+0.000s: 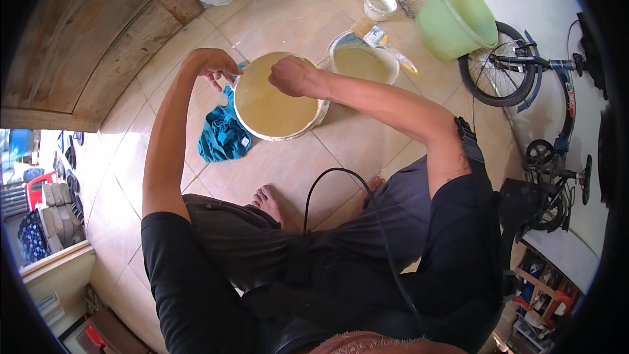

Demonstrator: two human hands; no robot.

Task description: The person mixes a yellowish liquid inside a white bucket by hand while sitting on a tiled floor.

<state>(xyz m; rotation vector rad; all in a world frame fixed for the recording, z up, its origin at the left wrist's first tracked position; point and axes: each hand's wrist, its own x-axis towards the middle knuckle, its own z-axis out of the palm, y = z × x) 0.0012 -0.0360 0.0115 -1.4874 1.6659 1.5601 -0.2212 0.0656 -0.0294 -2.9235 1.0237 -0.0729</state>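
A wide round bucket (pixel 282 108) with a whitish rim stands on the tiles before me, its inside a smooth cream-yellow. Over its far part is my right hand (pixel 293 77), closed like a fist; what it holds, if anything, is hidden under the fingers. My left hand (pixel 211 67) hangs just outside the left rim with loosely bent fingers apart, the fingertips close to the rim; whether they touch it I cannot tell. Against the bucket's left side lies a crumpled teal cloth (pixel 224 134).
Behind to the right stands a second bucket (pixel 360 65) of cream liquid, with a wide brush (pixel 377 34) across its rim. Farther off are a small white tub (pixel 380 5), a green basin (pixel 455 19) and a bicycle (pixel 501 65). A wooden panel (pixel 78 39) is at the left. A black cable (pixel 347 170) loops before me.
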